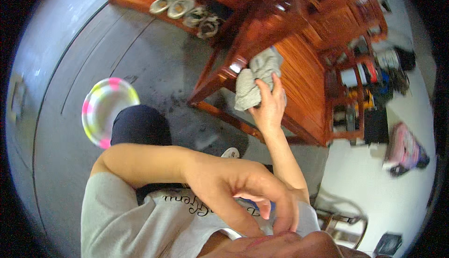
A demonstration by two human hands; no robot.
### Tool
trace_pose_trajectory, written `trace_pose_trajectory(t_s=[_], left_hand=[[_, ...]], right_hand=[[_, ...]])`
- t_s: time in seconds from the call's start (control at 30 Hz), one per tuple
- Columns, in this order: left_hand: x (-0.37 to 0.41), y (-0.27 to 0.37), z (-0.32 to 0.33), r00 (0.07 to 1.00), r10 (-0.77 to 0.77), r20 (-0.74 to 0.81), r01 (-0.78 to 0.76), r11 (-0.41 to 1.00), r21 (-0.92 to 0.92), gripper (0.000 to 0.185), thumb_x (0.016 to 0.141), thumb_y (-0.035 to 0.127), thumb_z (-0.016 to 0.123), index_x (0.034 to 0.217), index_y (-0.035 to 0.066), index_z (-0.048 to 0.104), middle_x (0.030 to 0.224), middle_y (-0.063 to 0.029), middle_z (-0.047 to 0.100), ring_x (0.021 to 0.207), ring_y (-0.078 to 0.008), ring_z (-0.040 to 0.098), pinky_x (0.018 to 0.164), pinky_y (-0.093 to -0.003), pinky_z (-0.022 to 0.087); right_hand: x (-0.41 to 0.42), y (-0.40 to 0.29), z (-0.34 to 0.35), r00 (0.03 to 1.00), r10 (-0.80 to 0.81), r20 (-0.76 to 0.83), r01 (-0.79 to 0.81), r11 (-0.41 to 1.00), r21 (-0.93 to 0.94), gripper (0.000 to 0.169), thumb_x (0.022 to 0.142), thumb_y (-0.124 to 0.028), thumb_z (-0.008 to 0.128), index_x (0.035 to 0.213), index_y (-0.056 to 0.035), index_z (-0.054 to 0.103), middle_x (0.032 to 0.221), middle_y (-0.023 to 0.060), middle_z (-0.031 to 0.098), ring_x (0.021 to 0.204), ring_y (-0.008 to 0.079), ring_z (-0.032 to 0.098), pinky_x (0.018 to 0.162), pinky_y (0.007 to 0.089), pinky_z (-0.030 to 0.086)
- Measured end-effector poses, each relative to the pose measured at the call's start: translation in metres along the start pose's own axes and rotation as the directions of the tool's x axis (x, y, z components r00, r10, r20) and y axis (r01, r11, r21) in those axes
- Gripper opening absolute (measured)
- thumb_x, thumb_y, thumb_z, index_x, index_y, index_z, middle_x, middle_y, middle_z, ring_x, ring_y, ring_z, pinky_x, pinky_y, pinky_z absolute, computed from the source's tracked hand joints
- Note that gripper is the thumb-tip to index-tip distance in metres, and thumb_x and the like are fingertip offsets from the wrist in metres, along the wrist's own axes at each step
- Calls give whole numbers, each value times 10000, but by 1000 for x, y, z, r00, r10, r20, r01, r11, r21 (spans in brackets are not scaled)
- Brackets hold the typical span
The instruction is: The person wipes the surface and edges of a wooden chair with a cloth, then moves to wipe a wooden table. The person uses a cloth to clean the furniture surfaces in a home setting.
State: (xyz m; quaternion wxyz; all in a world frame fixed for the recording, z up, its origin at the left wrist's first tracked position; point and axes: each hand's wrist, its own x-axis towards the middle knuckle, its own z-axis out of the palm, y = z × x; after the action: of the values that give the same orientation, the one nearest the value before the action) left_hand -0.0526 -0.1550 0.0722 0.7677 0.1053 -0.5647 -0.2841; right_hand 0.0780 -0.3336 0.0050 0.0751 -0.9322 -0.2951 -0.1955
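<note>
My right hand point(272, 105) is closed around a bunched grey towel point(250, 84). It presses the towel against a reddish-brown wooden chair point(305, 89), beside the glossy end of an armrest. Part of the towel lies over the seat side, and my fingers cover its near edge. My left arm bends across my chest. Close below my face, my left hand point(245, 188) has its thumb and curled fingers apart, with nothing visible between them; the fingertips reach the chin area.
A pink, yellow and white plastic basin point(110, 112) sits on the grey floor, beside my dark-clad knee point(142, 124). Several shoes point(180, 8) stand along a wooden ledge at the top. Assorted items point(368, 82) crowd behind the chair. A pink bag-like object point(405, 147) lies at the right.
</note>
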Motion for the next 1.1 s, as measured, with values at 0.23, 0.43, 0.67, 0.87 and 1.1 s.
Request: trace_pose_trajectory(t_s=[0.23, 0.43, 0.67, 0.87, 1.1], left_hand=[[-2, -14, -37, 884, -221, -412, 291, 949, 116, 157, 864, 35, 678, 1021, 43, 666, 1136, -83, 623, 1083, -173, 564, 918, -315, 432], [-35, -10, -125, 887, 209, -412, 455, -251, 854, 303, 761, 187, 734, 1031, 69, 664, 1114, -133, 620, 1124, -344, 541, 980, -442, 423], [-48, -19, -167, 854, 204, -478, 481, -662, 575, 419, 765, 223, 736, 1152, 101, 631, 1234, -117, 578, 1169, -345, 516, 975, -470, 401], [-36, -21, -156, 871, 359, -335, 488, -555, 674, 369, 726, 32, 741, 1082, 72, 653, 1169, -128, 602, 1095, -346, 550, 965, -445, 435], [-51, -2, -182, 461, 843, -278, 680, -133, 721, 602, 840, 140, 750, 1321, 8, 412, 1258, -124, 485, 1120, -230, 518, 929, -350, 422]], right_hand=[[-55, 93, -10, 977, 53, -208, -84, 986, -144, 504, 605, 36, 719, 1032, -216, 626, 1354, 160, 495, 1189, 379, 532, 953, 474, 447], [-114, 167, -4, 936, 166, -309, -250, 934, -256, 463, 650, 0, 712, 1049, -209, 609, 1344, 154, 499, 1170, 381, 523, 948, 457, 429], [-184, 234, -19, 669, 496, -553, -665, 733, -147, 496, 700, -44, 749, 1143, -157, 558, 1336, 193, 457, 1223, 412, 458, 1006, 447, 406], [-227, 257, -38, 215, 620, -755, -789, 566, 240, 515, 700, -89, 774, 1149, -59, 523, 1175, 204, 580, 1075, 393, 567, 895, 421, 467], [-213, 287, -17, 111, 807, -580, -290, 584, 758, 710, 685, -316, 844, 1235, -15, 512, 1170, 178, 625, 1095, 290, 592, 980, 380, 442]])
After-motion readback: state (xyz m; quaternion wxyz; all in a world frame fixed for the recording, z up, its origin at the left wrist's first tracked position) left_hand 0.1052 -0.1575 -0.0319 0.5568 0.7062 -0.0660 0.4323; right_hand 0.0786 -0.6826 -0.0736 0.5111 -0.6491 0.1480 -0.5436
